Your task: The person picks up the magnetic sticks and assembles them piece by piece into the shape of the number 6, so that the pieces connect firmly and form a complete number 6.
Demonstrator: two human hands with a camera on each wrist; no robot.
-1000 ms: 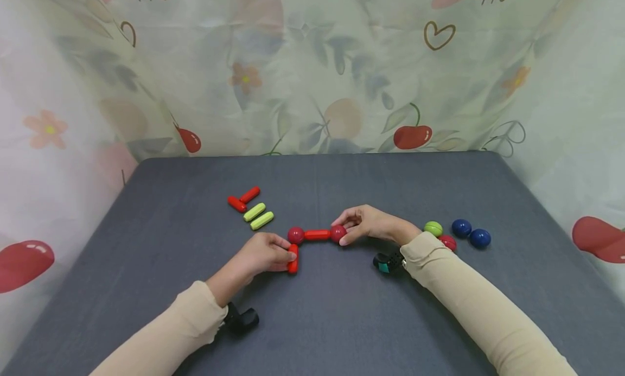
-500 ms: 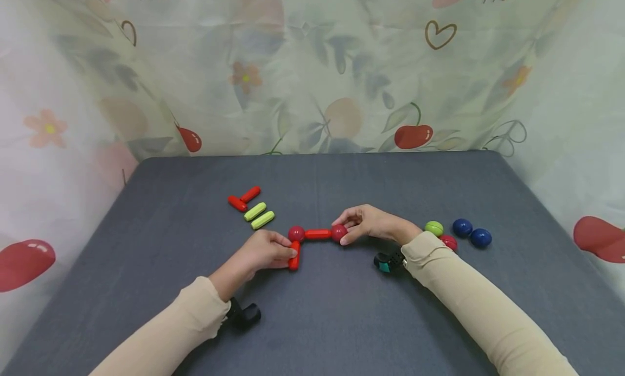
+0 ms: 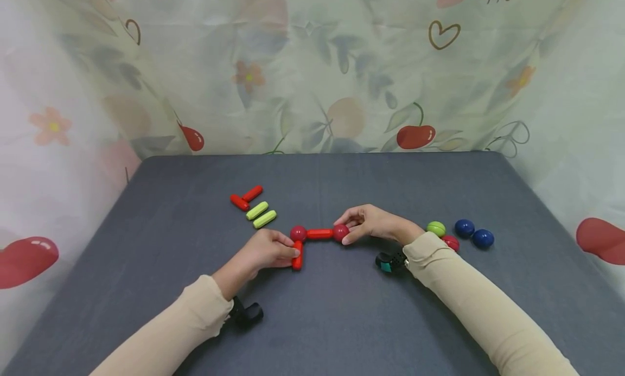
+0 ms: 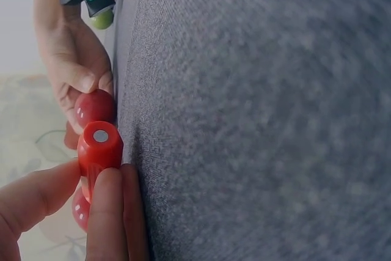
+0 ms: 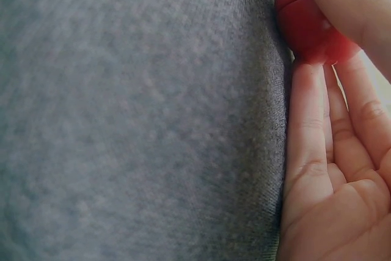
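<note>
In the head view, my left hand point(image 3: 263, 249) pinches a red magnetic rod point(image 3: 297, 261) between thumb and fingers. That rod points toward me, its far end right at a dark red ball point(image 3: 298, 233). A second red rod point(image 3: 319, 234) runs sideways from this ball to another dark red ball point(image 3: 340, 233), which my right hand point(image 3: 373, 223) pinches. The left wrist view shows a silver disc point(image 4: 101, 136) in the near end of the held rod. Thumb and fingertips lie around the red ball point(image 5: 302, 22) in the right wrist view.
Two red rods point(image 3: 252, 193) and two yellow-green rods point(image 3: 265, 219) lie at the back left of the dark grey table point(image 3: 312, 322). Beside the right forearm sit a green ball point(image 3: 436, 228), a partly covered red ball point(image 3: 451, 242) and two blue balls point(image 3: 483, 239).
My left hand has nudged its rod slightly away from me, close against the left ball. The right hand stays on its ball. The whole head view has shifted a little.
</note>
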